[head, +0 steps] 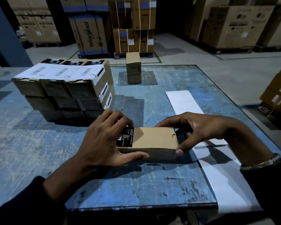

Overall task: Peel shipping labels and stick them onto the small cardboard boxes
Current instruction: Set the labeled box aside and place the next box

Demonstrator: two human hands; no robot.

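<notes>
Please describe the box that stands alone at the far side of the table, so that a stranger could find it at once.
Start at the blue table and the stack of labelled boxes at its far left. To the right of that stack, near the far edge, stands the upright cardboard box. It stands alone, on end, and shows no white label.

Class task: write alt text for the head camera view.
Both hands, left hand and right hand, grip a small cardboard box on a worn blue table. Labelled boxes are stacked at left; a white label strip lies at right.

I count nine labelled boxes in the stack (63, 88), two boxes beyond (133, 67), one between my two hands (151, 142).
</notes>
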